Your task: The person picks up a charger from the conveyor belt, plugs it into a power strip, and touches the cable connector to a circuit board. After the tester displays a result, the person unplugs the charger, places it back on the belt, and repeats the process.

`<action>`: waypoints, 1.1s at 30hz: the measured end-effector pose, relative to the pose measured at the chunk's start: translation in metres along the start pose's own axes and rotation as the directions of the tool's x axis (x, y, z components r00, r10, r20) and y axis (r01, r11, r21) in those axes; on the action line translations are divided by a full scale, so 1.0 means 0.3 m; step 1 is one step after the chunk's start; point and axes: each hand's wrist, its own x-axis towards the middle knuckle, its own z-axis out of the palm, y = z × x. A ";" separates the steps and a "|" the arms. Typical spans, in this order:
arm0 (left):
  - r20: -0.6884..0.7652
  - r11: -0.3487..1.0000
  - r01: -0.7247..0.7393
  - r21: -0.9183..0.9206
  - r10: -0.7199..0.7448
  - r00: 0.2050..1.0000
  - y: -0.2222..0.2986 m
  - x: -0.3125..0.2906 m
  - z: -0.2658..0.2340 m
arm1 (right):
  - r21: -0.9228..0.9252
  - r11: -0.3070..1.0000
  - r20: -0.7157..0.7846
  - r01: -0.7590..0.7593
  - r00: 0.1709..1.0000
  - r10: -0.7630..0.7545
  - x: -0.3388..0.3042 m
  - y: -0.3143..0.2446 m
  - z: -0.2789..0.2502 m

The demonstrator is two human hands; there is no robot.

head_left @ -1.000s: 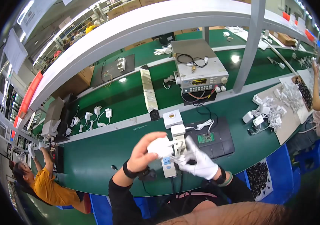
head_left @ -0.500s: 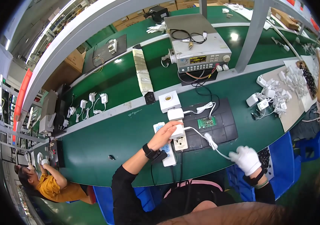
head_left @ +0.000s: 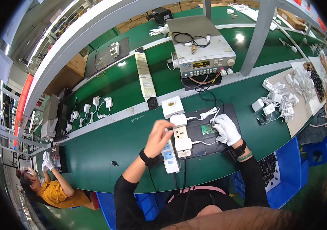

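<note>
Adapter (head_left: 183,144), blocky white plastic, sits on a cream socket strip (head_left: 180,132) between the bare left hand (head_left: 157,138), fingers parted and empty, and white-gloved right hand (head_left: 228,131), curled over a green circuit board (head_left: 207,130), grip unclear.

White adapter (head_left: 183,144) on cream socket strip (head_left: 180,133); green circuit board (head_left: 208,129) on dark mat (head_left: 195,130)

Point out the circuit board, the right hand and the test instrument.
Circuit board (head_left: 207,130): head view, green face.
Right hand (head_left: 228,130): head view, gloved back.
Test instrument (head_left: 206,48): head view, top cover.
</note>
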 end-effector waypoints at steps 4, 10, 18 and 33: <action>-0.015 0.988 0.076 -0.136 -0.079 0.997 -0.020 0.089 0.018 | -0.007 0.999 -0.076 0.034 0.996 -0.034 -0.003 -0.013 0.012; 0.157 0.841 0.181 -0.510 -0.116 0.981 -0.161 0.111 0.093 | -0.002 0.997 -0.139 0.083 0.987 -0.083 0.027 -0.033 -0.013; -0.327 0.671 -0.188 -0.717 -0.087 0.941 -0.050 0.184 -0.031 | 0.165 0.983 -0.046 -0.083 0.995 0.091 0.033 -0.012 -0.009; -0.541 0.878 -0.094 -0.470 -0.202 0.816 -0.428 0.533 -0.291 | 0.104 0.991 0.015 -0.085 0.996 0.084 0.024 -0.077 0.019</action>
